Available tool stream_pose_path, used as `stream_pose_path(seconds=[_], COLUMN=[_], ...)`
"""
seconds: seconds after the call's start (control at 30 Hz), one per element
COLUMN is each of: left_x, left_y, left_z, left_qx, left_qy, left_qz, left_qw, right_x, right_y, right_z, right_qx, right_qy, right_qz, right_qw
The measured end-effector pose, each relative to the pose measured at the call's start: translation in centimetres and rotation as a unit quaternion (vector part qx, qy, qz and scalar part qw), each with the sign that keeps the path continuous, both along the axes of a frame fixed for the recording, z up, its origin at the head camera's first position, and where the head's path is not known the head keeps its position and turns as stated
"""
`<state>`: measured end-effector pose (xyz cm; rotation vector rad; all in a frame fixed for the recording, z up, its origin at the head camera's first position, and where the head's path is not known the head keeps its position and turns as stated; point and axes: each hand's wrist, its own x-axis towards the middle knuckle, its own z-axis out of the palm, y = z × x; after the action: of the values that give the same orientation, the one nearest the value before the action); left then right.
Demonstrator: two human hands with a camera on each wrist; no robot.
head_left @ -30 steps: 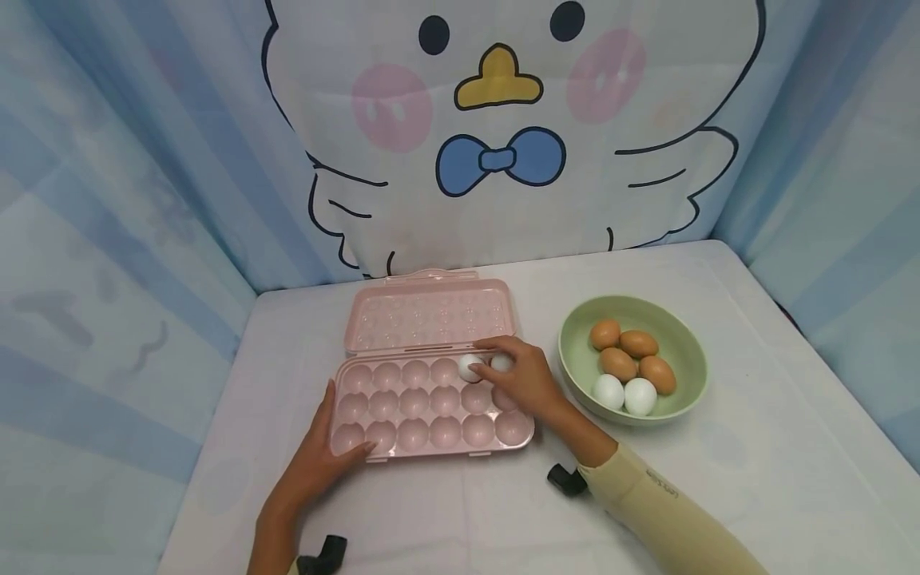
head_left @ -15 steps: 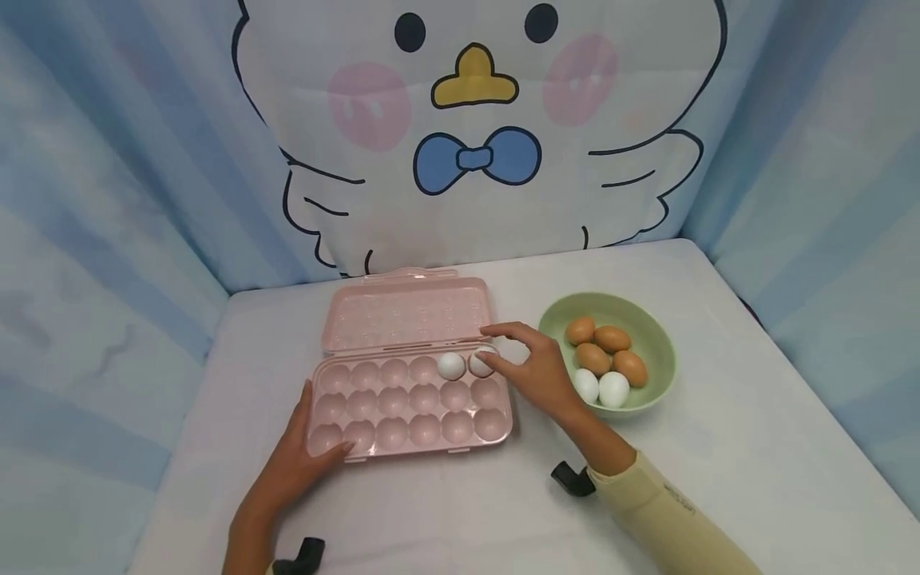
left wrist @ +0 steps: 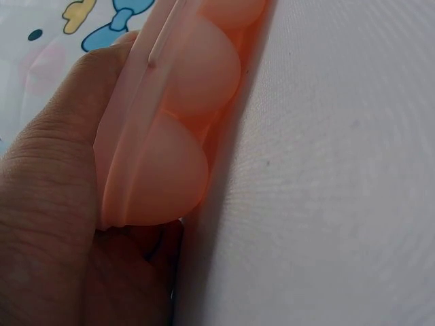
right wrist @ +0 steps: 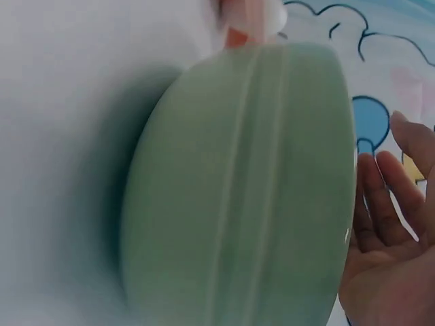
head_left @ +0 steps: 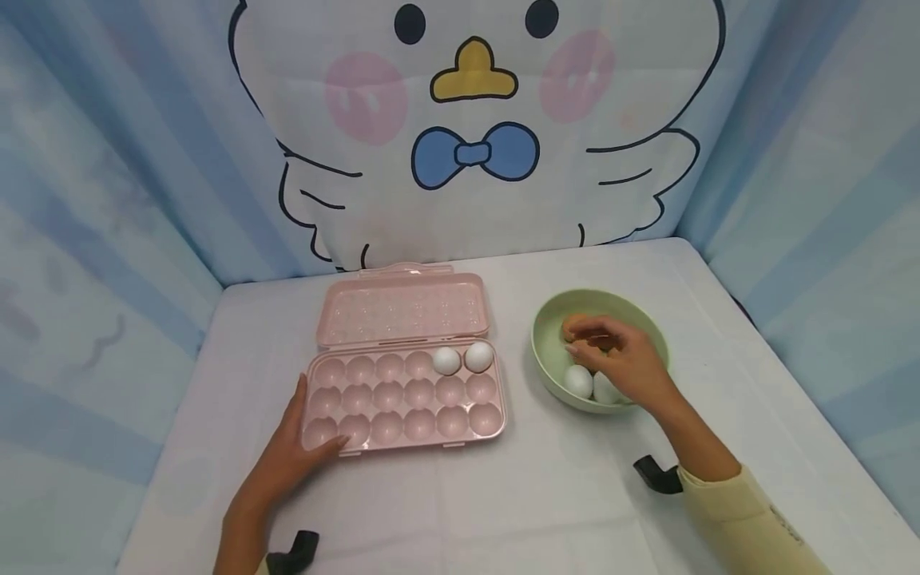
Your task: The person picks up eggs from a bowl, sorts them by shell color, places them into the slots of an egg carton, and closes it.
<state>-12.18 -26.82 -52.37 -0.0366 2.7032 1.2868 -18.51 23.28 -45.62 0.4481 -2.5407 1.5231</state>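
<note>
A person's left hand [head_left: 287, 451] grips the front left corner of a pink egg tray [head_left: 388, 397], thumb on the front rim, fingers along the left end. The tray lies on a white-covered bench [head_left: 503, 511], its lid [head_left: 402, 310] folded back behind it, near a backdrop [head_left: 474, 212] printed with a blue bow tie. Two white eggs [head_left: 446, 361] fill the rightmost cups of the tray's back row. To the tray's right stands a green bowl [head_left: 596, 300] holding brown eggs [head_left: 588, 355] and more white eggs [head_left: 578, 382]. Over the bowl hangs the right hand [head_left: 632, 361], fingers loosely bent, thumb spread from them; whether they touch the brown eggs cannot be told.
</note>
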Motion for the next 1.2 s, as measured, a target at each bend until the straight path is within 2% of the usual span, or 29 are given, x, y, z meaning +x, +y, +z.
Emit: stream_pose_path(seconds=[0.27,0.43,0.57,0.77,1.0,1.2], left_x=[-0.3,-0.4,-0.3,-0.1,0.0,-0.1], left_y=[-0.3,-0.3,-0.2,-0.1,0.1,0.2], left_z=[0.3,0.3,0.3,0.2,0.2,0.1], left_qx=[-0.007,0.005,-0.001,-0.004,0.004,-0.005], left_qy=[0.002,0.005,0.002,-0.003,-0.008,-0.009], left_qz=[0.0,0.003,0.007,0.01,0.011,0.009], left_qw=[1.0,1.0,1.0,0.9999,0.9999,0.9999], right_x=[0.2,-0.2,-0.4,-0.8,-1.0,-1.2], right_y=[3.3,3.8,3.6,3.4,3.2,3.0], right_z=[-0.2,-0.3,-0.2,-0.5,-0.8,-1.1], right_qx=[0.057,0.094,0.092,0.093,0.162,0.192], right_qy=[-0.032,-0.061,-0.078,-0.082,-0.083,-0.055], right_qz=[0.029,0.079,0.112,0.136,0.155,0.196], right_qw=[0.997,0.991,0.986,0.983,0.971,0.96])
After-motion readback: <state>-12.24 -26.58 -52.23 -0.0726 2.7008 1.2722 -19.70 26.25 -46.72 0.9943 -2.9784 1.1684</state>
